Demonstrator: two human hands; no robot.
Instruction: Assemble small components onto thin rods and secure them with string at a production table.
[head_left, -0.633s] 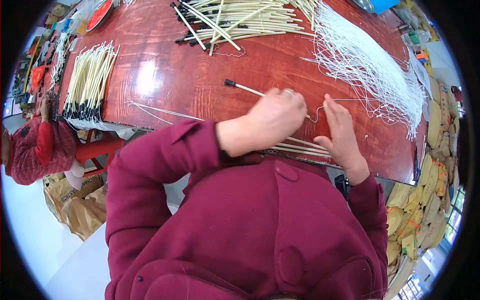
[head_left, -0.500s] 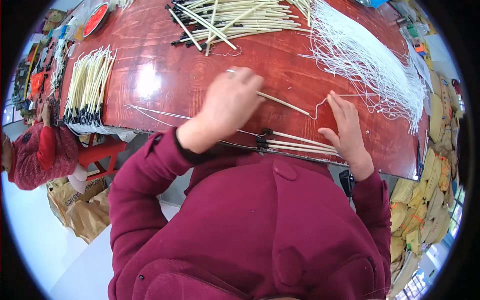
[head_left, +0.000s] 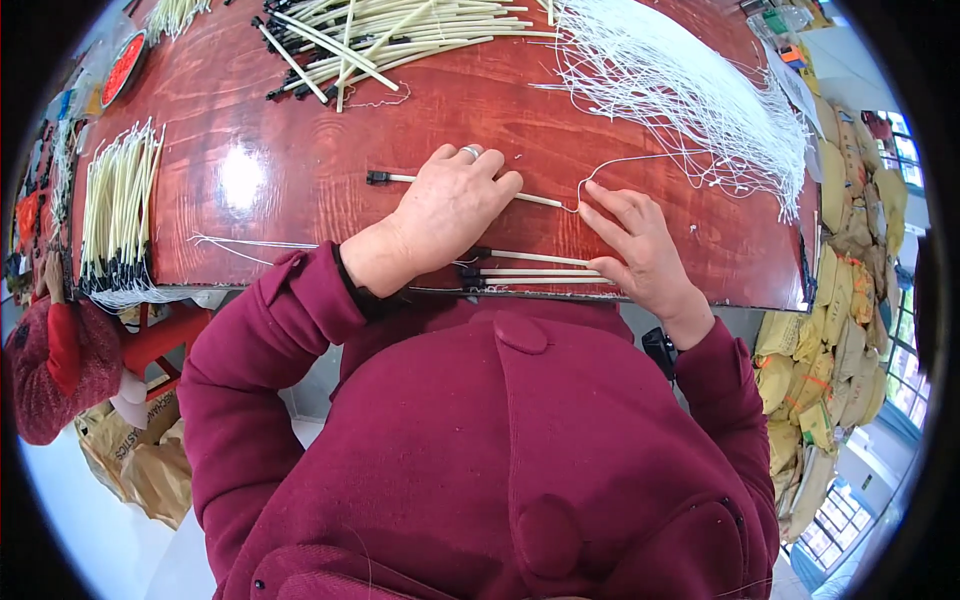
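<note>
My left hand (head_left: 455,207) is curled over a thin cream tube (head_left: 538,199) lying on the red table. The tube's black end cap (head_left: 378,178) sticks out to the left of the hand. At its right end, a white cord (head_left: 630,159) loops close to the tube opening; whether it enters is too small to tell. My right hand (head_left: 643,248) has its fingers stretched out, with the fingertips touching the cord and the thumb apart. Below both hands, several more capped tubes (head_left: 540,271) lie along the near table edge, partly covered by the right hand.
A pile of black-capped cream tubes (head_left: 400,45) lies at the back. White cords (head_left: 690,90) spread in a bundle at the far right. Corded tubes (head_left: 120,215) stand grouped at the left, beyond loose cords (head_left: 250,243). A person (head_left: 70,365) sits at the far left.
The view has shifted, so the table appears further left. My left hand has slid along the tube, baring its black cap. My right fingertips have come nearer the tube's right end.
</note>
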